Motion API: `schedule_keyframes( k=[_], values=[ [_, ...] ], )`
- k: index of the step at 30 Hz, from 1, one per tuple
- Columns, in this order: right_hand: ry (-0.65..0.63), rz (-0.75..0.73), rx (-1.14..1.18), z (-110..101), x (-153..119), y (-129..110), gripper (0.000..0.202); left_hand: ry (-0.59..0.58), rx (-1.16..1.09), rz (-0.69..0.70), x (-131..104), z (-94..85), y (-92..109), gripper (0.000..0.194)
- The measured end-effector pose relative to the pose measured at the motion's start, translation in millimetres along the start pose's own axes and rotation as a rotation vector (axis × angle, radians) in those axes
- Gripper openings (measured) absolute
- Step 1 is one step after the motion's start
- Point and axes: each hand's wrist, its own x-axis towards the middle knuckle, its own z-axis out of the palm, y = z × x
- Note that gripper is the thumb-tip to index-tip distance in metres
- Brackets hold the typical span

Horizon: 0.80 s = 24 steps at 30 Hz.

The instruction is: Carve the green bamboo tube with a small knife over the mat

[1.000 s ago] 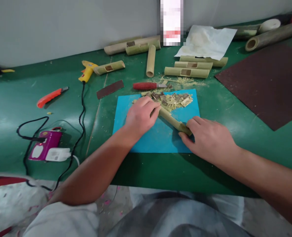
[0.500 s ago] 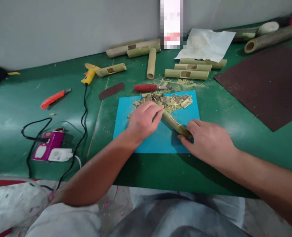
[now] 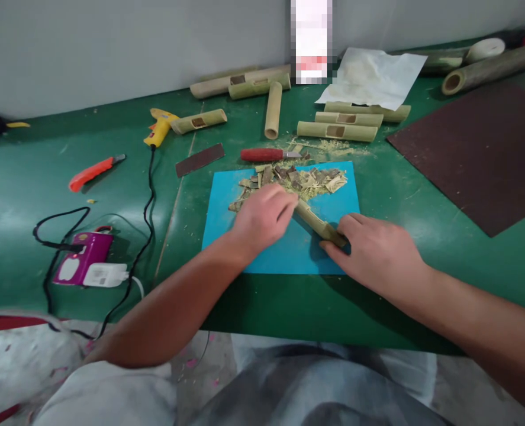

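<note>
A bamboo tube (image 3: 316,221) with a slot cut in its top lies slantwise over the blue sheet (image 3: 284,260). My left hand (image 3: 266,214) is closed around its far left end, and that end is hidden by the fingers. My right hand (image 3: 373,245) grips the near right end between thumb and fingers. Just beyond the tube, bamboo chips and shavings (image 3: 298,180) are heaped on the sheet. A red-handled carving knife (image 3: 264,155) rests past the sheet's far edge, its blade pointing right.
Cut bamboo tubes (image 3: 337,131) lie along the back. On the left are a yellow glue gun (image 3: 156,131), an orange utility knife (image 3: 92,173), a purple power strip (image 3: 83,258) and cords. A small sandpaper strip (image 3: 200,160) lies left of the knife; a large brown sheet (image 3: 475,160) covers the right.
Both hands keep their hold on the bamboo tube. The left hand has shifted slightly to the right at its far end, and the camera view has moved a little.
</note>
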Motion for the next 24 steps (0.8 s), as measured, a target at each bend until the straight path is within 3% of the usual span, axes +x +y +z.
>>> schedule_keyframes(
  k=[2, 6, 11, 16, 21, 24],
  values=[
    [0.003, -0.009, 0.005, 1, 0, 0, 0.028, -0.019, 0.007, -0.005, 1, 1.2, 0, 0.030],
    [0.005, -0.019, 0.004, 0, 0, 0, 0.026, -0.167, -0.068, 0.089, 0, 4.0, 7, 0.034],
    [0.009, 0.013, 0.011, 0, 0, -1, 0.028, 0.024, 0.003, -0.046, 0, 2.4, -2, 0.030],
    [0.018, 0.002, 0.016, 1, 0, -1, 0.024, -0.158, -0.117, 0.102, 1, 3.1, 6, 0.032],
    [0.007, 0.013, 0.017, 0, -1, -1, 0.028, 0.040, -0.045, -0.036, 2, 0.7, -4, 0.027],
    [0.012, -0.015, 0.005, -1, -1, 0, 0.024, -0.137, -0.101, 0.061, 2, 1.9, 3, 0.033]
  ],
)
